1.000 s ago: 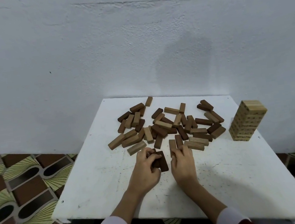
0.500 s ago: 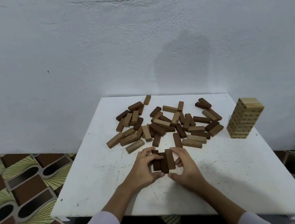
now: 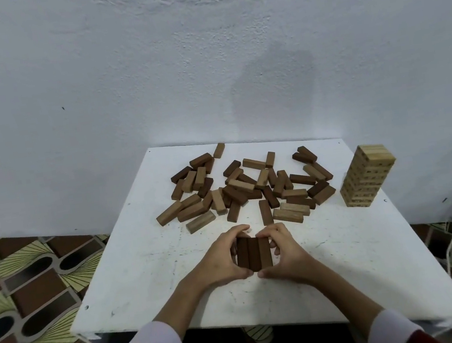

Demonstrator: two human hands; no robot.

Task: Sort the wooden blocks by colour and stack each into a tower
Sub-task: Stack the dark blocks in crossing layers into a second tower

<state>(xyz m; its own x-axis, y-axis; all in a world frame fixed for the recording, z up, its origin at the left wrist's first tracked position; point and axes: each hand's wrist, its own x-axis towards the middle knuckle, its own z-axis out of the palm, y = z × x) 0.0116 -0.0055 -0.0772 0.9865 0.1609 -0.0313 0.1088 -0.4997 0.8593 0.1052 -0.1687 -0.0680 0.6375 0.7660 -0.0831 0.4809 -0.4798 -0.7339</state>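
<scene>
Three dark blocks (image 3: 254, 254) are lying side by side, touching, flat on the white table (image 3: 134, 274) near its front edge. Both hands are cupping this row: the left hand (image 3: 222, 262) is curling round its left side with fingertips over the far end and thumb at the near end, and the right hand (image 3: 284, 253) is mirroring that grip on the right side. Behind them a loose pile (image 3: 247, 187) of mixed light and dark blocks is spreading across the far half of the table. A pale tower (image 3: 367, 174) is standing upright at the right edge, well apart from the hands. White cuffs and red sleeves are showing at the bottom.
</scene>
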